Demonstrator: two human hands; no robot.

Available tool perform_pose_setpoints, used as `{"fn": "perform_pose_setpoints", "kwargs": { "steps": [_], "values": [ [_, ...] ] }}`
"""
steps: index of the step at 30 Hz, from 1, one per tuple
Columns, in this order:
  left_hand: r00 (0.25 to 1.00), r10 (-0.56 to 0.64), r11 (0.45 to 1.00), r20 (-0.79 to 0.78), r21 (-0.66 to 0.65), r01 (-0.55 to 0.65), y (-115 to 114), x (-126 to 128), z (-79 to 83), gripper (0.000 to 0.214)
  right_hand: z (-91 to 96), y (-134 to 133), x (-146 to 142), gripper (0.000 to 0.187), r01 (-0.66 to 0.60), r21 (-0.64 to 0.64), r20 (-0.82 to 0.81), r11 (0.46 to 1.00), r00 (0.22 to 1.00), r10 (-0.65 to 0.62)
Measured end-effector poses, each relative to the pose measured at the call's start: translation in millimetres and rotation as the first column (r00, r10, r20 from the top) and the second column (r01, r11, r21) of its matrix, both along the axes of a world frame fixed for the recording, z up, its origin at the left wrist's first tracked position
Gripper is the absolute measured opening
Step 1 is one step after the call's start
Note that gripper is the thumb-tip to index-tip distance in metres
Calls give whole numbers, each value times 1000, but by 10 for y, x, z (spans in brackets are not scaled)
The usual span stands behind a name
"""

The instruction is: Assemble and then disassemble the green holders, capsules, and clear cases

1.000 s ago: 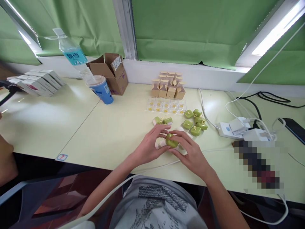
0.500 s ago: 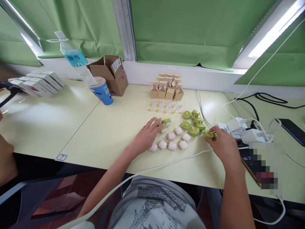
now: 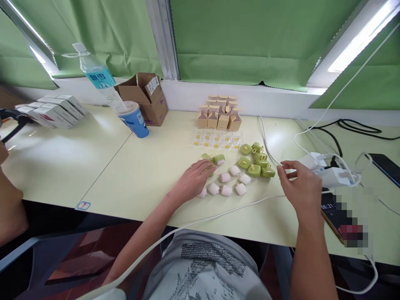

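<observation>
My left hand rests with outstretched fingers over small green-topped pieces, partly hiding one under its fingertips. Beside those fingertips lies a green-topped piece with a pale pink base. Several pale pink rounded blocks are spread in front of and beside this hand. My right hand hovers to the right of a cluster of small glossy green pieces with yellow loops. Its thumb and index finger are bent, slightly apart, with nothing visible between them. Nearest to it is the cluster's rightmost green piece.
Clear plastic cups with yellow dots stand in rows behind the pieces, before small open cardboard boxes. Left are a blue cup, a bottle and a carton. White chargers, a phone and a cable lie right and in front.
My right hand has let go of a green piece at the right end of the cluster and moved slightly right. My left fingers have drawn closer together over the green-topped pieces.
</observation>
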State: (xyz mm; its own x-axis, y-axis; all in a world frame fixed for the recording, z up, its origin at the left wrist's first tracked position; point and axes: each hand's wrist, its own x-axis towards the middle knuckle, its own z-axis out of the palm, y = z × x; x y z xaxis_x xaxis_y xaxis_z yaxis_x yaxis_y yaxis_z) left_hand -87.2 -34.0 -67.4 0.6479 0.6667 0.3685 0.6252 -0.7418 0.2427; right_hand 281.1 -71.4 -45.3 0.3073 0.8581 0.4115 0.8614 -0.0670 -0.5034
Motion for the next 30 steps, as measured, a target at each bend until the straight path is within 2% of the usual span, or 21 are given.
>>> {"fn": "perform_pose_setpoints", "kwargs": {
  "steps": [4, 8, 11, 13, 15, 16, 19, 20, 22, 24, 26, 28, 30],
  "values": [
    [997, 67, 997, -28, -38, -68, -14, -11, -14, 33, 92, -25, -171, 26, 1, 107, -24, 994, 1000, 1],
    [994, 94, 985, -51, -144, -100, 2, -33, -60, 28, 116, -55, -310, 23, -43, 176, -43, 983, 998, 51],
    [992, 106, 980, 71, -179, -92, -5, -38, -49, 36, 133, -97, -439, 22, -93, 229, -99, 969, 988, 118],
    [976, 97, 985, 196, -161, -65, -49, -25, 13, 40, 143, -136, -567, 23, -157, 242, -196, 957, 958, 207],
    [944, 48, 994, 325, -111, -12, -124, 9, 107, 40, 141, -177, -731, 26, -296, 204, -379, 933, 855, 354],
    [924, 4, 997, 382, -76, 27, -168, 32, 156, 40, 134, -195, -821, 32, -391, 176, -486, 903, 763, 425],
    [853, -149, 987, 501, 27, 157, -291, 114, 266, 41, 95, -236, -1072, 55, -652, 133, -712, 746, 461, 530],
    [834, -179, 982, 522, 48, 181, -318, 137, 285, 41, 81, -245, -1134, 56, -698, 141, -740, 702, 396, 543],
    [815, -201, 979, 544, 71, 194, -341, 168, 296, 42, 58, -256, -1208, 47, -732, 175, -758, 659, 327, 565],
    [807, -200, 980, 555, 94, 178, -331, 178, 284, 45, 44, -261, -1218, 38, -730, 194, -757, 656, 314, 573],
    [814, -198, 980, 546, 123, 156, -308, 175, 268, 47, 35, -261, -1191, 35, -717, 183, -752, 673, 339, 565],
    [831, -177, 984, 528, 110, 140, -297, 174, 256, 44, 21, -257, -1162, 33, -688, 189, -718, 701, 390, 577],
    [828, -146, 989, 541, 47, 143, -305, 183, 252, 38, -5, -252, -1158, 29, -648, 232, -622, 725, 475, 623]
  ]
}}
